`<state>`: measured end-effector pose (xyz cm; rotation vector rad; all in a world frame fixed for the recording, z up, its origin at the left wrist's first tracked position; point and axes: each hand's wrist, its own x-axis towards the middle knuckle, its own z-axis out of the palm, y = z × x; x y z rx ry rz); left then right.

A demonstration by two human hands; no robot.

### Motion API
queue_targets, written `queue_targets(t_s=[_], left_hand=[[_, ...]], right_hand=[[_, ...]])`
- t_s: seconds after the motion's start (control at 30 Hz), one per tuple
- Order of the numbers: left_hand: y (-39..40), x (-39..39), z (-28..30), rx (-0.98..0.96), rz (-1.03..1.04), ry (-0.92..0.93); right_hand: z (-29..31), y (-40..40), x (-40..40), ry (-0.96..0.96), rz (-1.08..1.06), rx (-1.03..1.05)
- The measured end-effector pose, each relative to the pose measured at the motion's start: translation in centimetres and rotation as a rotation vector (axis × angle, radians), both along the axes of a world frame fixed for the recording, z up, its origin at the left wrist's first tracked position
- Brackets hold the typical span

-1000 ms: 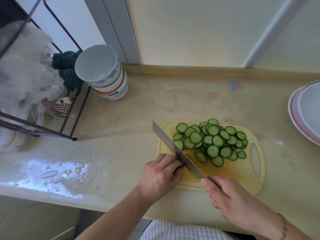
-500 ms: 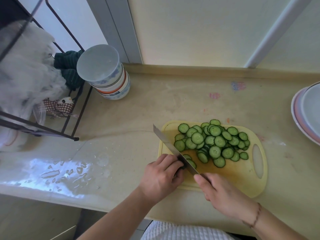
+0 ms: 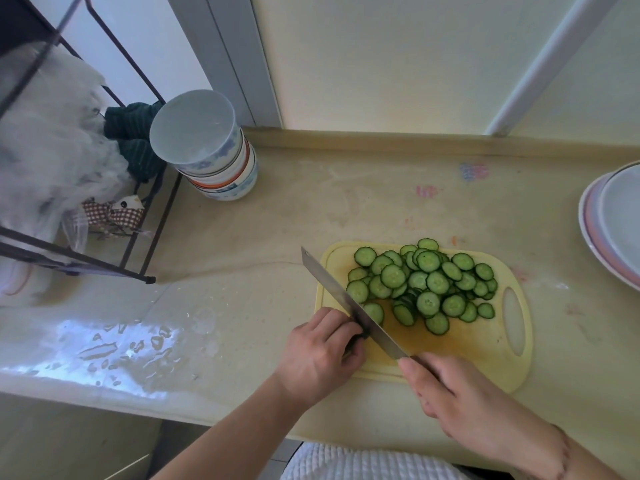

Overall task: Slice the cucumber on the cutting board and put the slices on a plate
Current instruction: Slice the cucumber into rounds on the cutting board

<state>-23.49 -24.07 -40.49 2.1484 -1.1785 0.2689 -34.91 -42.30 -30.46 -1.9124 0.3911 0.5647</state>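
A yellow cutting board (image 3: 485, 351) lies on the counter with a heap of several green cucumber slices (image 3: 426, 282) on its far half. My left hand (image 3: 322, 355) curls over a small dark cucumber end (image 3: 360, 336) at the board's near left edge; most of that piece is hidden under my fingers. My right hand (image 3: 460, 407) grips the handle of a cleaver (image 3: 349, 304). Its blade runs diagonally across the board's left side, right beside my left fingertips. A stack of plates (image 3: 613, 223) sits at the right edge of the view.
Stacked bowls (image 3: 211, 150) stand upside down at the back left of the counter. Left of them is a black wire rack (image 3: 104, 261) with plastic bags and a green cloth. Water drops (image 3: 121, 344) lie on the counter's near left.
The knife has shifted slightly along the cucumber end, and another slice lies beside the blade. My right hand drew back toward me a little. My left hand keeps its hold.
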Motion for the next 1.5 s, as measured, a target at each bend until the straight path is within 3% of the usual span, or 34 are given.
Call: queue_targets(t_s=[0.5,1.13,1.5], left_hand=[[0.1,-0.1,-0.1,0.003,-0.020,0.021],[-0.2,0.0,0.4,0.014,0.020,0.014],[0.1,0.3,0.5,0.042,0.012,0.059]], right_hand=[[-2.9,0.8,1.6,0.049,0.034,-0.082],[-0.2,0.9,0.1,-0.050,0.032,-0.099],[-2.2,1.1,1.7,0.081,-0.030,-0.027]])
